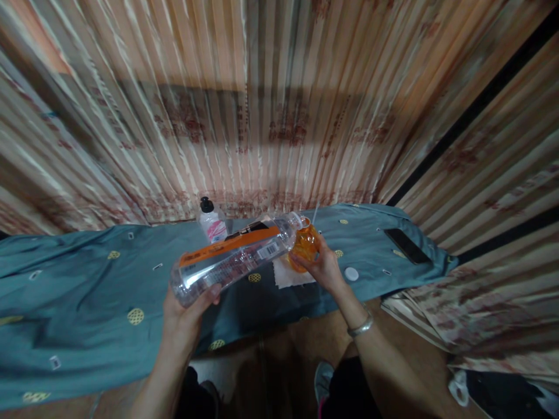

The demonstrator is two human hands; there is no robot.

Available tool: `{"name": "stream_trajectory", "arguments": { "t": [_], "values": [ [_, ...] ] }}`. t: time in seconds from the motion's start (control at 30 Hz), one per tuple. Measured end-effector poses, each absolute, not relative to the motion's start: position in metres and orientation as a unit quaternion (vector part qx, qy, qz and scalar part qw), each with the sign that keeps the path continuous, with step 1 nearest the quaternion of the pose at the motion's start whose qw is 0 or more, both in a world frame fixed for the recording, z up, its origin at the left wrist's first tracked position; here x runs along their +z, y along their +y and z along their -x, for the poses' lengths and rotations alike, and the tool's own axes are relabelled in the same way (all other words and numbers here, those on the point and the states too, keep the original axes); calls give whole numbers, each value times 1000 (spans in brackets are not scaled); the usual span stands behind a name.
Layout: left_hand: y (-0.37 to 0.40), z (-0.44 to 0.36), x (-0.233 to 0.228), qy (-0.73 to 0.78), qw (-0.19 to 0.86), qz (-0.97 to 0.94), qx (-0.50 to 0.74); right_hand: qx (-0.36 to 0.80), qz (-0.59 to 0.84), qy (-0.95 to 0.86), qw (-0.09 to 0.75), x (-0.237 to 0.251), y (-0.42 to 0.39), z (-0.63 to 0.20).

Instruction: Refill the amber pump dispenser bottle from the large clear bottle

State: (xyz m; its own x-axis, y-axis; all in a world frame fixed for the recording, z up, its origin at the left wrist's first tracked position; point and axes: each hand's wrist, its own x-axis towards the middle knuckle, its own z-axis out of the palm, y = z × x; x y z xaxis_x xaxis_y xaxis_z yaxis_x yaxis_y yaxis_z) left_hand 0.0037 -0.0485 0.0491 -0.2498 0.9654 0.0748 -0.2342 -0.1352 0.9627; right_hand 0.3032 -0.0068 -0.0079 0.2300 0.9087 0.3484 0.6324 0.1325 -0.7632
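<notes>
clear plastic bottle [231, 261], large, with an orange-and-black label: lies nearly on its side in the air above the near middle of the counter [78, 279], base down-left, open neck up-right. left hand [186, 314] is closed round the base from below, thumb over the near side. the tilt brings the neck to the rim of the second item, which reads as a pouring pose.

orange glass cup [304, 245], small and faceted: held just above the counter, right of centre, mouth meeting the bottle's neck. right hand [321, 267] is wrapped round it from the near right side, fingers curled on the glass; a metal bracelet [360, 327] sits on that wrist.

white napkin [286, 274]: flat on the cloth directly under the cup, placed as if to catch drips.

white cap [351, 273]: loose on the cloth just right of the right hand; likely the bottle's.

dark phone [407, 245]: flat at the far right end.

small bottle [212, 224], dark top, pink label: upright at the far edge, behind the large bottle.

teal patterned cloth covers the counter; striped curtain [279, 116] behind.

not determinable: any liquid stream at the neck, the fill level of the cup, the label print (blurred), the thin pale stick above the cup. the counter's left end and the person's legs are cut off or in shadow.
</notes>
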Motion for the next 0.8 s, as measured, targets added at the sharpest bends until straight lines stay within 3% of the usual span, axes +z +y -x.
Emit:
{"name": "stream_trajectory", "arguments": {
  "t": [0.8],
  "values": [
    [-43,-4,37,445,476,-414,635,167,654,-579,457,-3,-12,-306]
  ]
}}
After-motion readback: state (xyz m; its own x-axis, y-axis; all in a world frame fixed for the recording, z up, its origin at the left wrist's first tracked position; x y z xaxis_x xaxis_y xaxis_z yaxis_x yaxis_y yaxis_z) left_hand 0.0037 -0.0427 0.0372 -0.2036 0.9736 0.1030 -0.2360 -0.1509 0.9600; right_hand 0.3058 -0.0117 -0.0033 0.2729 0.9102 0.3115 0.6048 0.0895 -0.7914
